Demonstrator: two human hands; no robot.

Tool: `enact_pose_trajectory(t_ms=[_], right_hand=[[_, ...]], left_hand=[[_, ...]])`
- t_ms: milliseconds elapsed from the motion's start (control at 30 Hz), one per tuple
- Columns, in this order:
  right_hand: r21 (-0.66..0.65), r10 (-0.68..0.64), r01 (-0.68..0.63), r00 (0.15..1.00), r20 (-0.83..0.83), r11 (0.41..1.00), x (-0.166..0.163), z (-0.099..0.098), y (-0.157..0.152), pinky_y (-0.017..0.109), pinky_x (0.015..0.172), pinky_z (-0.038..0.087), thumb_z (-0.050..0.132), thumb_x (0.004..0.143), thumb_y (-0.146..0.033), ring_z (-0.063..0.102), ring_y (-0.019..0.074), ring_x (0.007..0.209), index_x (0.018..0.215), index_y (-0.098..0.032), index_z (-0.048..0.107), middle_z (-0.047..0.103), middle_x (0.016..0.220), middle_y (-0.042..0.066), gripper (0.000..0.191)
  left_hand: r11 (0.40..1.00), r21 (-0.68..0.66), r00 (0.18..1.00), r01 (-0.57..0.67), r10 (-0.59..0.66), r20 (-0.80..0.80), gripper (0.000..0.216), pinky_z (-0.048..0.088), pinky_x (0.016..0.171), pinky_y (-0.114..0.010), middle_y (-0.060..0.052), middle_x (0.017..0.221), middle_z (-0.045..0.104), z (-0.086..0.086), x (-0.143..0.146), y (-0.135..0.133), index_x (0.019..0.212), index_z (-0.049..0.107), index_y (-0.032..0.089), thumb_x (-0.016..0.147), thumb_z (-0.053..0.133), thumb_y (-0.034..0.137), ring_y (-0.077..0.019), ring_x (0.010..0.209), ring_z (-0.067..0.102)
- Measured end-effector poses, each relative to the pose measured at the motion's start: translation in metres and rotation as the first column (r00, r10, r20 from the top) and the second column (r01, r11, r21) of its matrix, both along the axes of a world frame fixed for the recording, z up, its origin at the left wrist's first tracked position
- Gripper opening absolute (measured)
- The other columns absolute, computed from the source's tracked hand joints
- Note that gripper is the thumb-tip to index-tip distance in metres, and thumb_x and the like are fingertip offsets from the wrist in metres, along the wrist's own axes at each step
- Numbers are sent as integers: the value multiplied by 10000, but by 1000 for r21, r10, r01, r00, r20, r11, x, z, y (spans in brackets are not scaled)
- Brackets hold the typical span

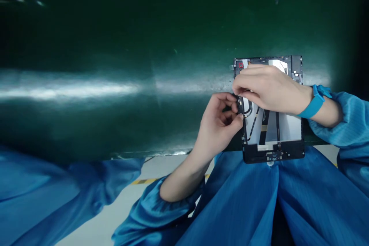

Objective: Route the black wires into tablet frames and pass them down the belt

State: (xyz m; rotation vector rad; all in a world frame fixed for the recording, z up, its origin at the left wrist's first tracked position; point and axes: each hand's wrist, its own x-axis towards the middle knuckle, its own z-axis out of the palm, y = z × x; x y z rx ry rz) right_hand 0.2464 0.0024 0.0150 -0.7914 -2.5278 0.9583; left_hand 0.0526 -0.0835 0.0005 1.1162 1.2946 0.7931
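An opened tablet (288, 128), its inner side up, lies at the table's near edge with its lower end jutting past it. Black flex cables (264, 126) run across its pale inner panel. My left hand (220, 121) grips the tablet's left side, thumb on the frame and fingers curled at the edge. Above it, my right hand (266, 84) reaches over the upper part with fingers pinched at the left edge. What those fingertips hold, if anything, is hidden. A blue band (313, 105) circles my right wrist.
The glossy green table (115, 46) stretches away to the left and back, with bright light reflections. Another person's blue sleeve (86, 188) is at the lower left. Below the table edge shows a pale floor (115, 215) with a yellow-and-black stripe (144, 181).
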Motion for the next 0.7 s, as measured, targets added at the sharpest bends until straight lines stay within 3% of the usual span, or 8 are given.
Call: enact_pose_trajectory(t_ms=[133, 367, 533, 700], right_hand=[[-9, -54, 54, 999, 9, 999, -2, -5, 6, 322, 823, 417, 499, 1004, -86, 591, 188, 919, 1054, -196, 648, 648, 979, 34, 193], [-41, -63, 63, 998, -15, 997, -4, -6, 8, 315, 820, 407, 507, 987, -78, 593, 182, 909, 1026, -191, 643, 655, 981, 28, 181], [-66, -74, 72, 997, -31, 995, -5, -7, 8, 320, 821, 416, 510, 970, -67, 593, 186, 915, 1017, -194, 648, 656, 984, 28, 193], [-35, -205, 204, 978, -40, 978, -5, -9, 7, 333, 856, 425, 518, 949, -66, 596, 196, 925, 992, -200, 644, 667, 966, 28, 189]], left_hand=[[997, -50, 998, 52, -53, -30, 324, 506, 613, -227, 46, 808, 529, 2, -2, 11, 967, 484, 241, 740, 713, 208, -113, 703, 551], [995, -71, 994, 70, -75, -75, 242, 410, 444, -196, 62, 725, 548, 5, -4, 22, 884, 464, 233, 778, 675, 179, -76, 513, 516], [986, -158, 998, 57, -59, -8, 283, 332, 354, -191, 92, 655, 529, 4, -4, 26, 840, 442, 241, 738, 700, 183, -57, 394, 460], [973, -227, 999, 44, -44, 8, 324, 296, 358, -168, 129, 568, 491, 3, -3, 37, 819, 434, 240, 670, 709, 158, -37, 368, 385]])
